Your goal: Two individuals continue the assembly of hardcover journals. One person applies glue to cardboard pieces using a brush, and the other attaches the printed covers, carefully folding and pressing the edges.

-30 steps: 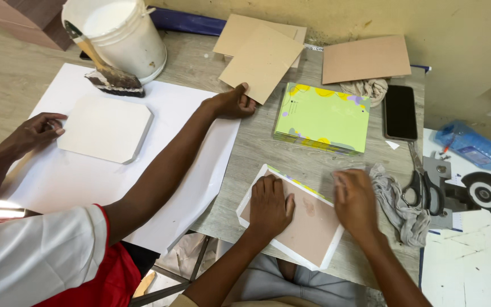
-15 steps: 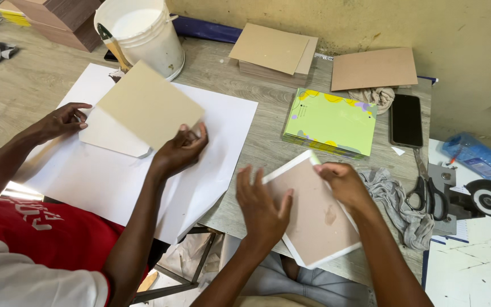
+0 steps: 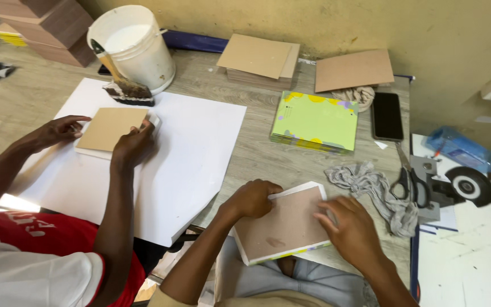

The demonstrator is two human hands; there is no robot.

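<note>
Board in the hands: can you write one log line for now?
left hand on board | right hand on board | rag beside | scissors untouched
</note>
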